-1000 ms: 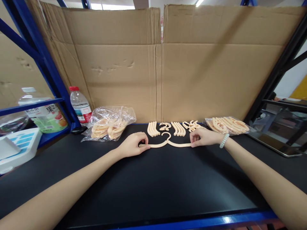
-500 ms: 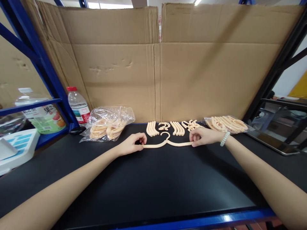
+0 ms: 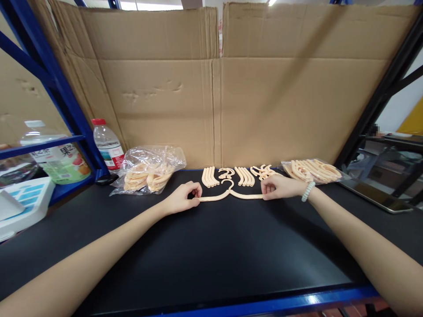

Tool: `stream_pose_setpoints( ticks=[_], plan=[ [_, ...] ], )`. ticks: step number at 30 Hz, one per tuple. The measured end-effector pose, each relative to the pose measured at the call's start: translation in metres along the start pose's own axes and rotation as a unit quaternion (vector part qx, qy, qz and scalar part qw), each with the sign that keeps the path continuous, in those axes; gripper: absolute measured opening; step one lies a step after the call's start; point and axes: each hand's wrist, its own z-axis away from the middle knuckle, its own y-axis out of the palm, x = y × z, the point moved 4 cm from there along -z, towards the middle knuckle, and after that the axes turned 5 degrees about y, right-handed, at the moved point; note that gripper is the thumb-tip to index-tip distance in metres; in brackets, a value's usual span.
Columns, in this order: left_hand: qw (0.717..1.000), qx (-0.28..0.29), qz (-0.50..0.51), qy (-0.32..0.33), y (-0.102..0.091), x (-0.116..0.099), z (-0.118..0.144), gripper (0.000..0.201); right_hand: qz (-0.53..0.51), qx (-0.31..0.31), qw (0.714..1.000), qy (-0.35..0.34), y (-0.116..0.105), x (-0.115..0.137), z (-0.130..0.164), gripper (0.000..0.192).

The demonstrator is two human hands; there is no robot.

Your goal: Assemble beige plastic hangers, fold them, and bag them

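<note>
A cream-coloured clothes hanger [image 3: 218, 197] stretches between my two hands, its hook pointing toward the cardboard. My left hand [image 3: 183, 197] pinches the left arm's end between thumb and fingers. At the other end, my right hand [image 3: 279, 187] grips the right arm's tip, which its fingers cover. Just behind the hanger lie several curved hanger arms [image 3: 209, 177], a few loose hooks [image 3: 226, 173], a second row of hanger arms [image 3: 244, 176] and a jumbled pile of small parts [image 3: 262, 171], partly hidden behind my right hand.
A clear bag of hanger parts [image 3: 148, 171] lies at left, another flat bag [image 3: 312, 171] at right. A red-capped bottle [image 3: 108, 145] stands by the blue frame [image 3: 62, 101]. Cardboard [image 3: 148, 97] walls off the back of the black table [image 3: 205, 255]. A tablet-like slab [image 3: 376, 198] lies far right.
The hanger's right end has shifted very slightly left and up with my right hand. Both hands keep their hold; the other parts stay where they were.
</note>
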Motion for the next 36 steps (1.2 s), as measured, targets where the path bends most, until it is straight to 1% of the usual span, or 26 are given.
stream_pose_setpoints(
  ticks=[5,9,15,20,23,29,31,36],
  plan=[
    [1.0,-0.011,0.009,-0.003,0.0,0.001,0.0,0.011,-0.006,0.001,1.0,0.0,0.001,-0.001,-0.002,0.023],
    [1.0,-0.01,0.016,-0.008,0.001,0.004,0.0,0.011,-0.008,-0.003,1.0,0.002,0.001,-0.001,-0.002,0.024],
    [0.999,-0.015,0.049,-0.011,-0.001,0.003,0.0,0.016,-0.005,0.003,1.0,0.009,0.0,-0.007,-0.003,0.022],
    [0.996,-0.038,0.083,-0.021,-0.002,0.005,0.0,0.016,0.001,0.006,1.0,0.012,-0.001,-0.012,-0.003,0.022],
    [0.993,-0.063,0.096,-0.036,-0.002,0.014,-0.001,0.015,0.0,0.009,1.0,0.015,-0.001,-0.013,-0.002,0.023],
    [0.982,-0.135,0.109,-0.077,-0.003,0.035,-0.004,0.013,-0.007,0.013,1.0,0.013,-0.001,-0.012,-0.002,0.023],
    [0.98,-0.143,0.11,-0.088,-0.004,0.037,-0.004,0.012,-0.01,0.014,1.0,0.012,-0.001,-0.011,-0.002,0.025],
    [0.98,-0.141,0.105,-0.093,-0.005,0.037,-0.004,0.013,-0.011,0.012,1.0,0.012,-0.001,-0.01,-0.002,0.026]
  ],
)
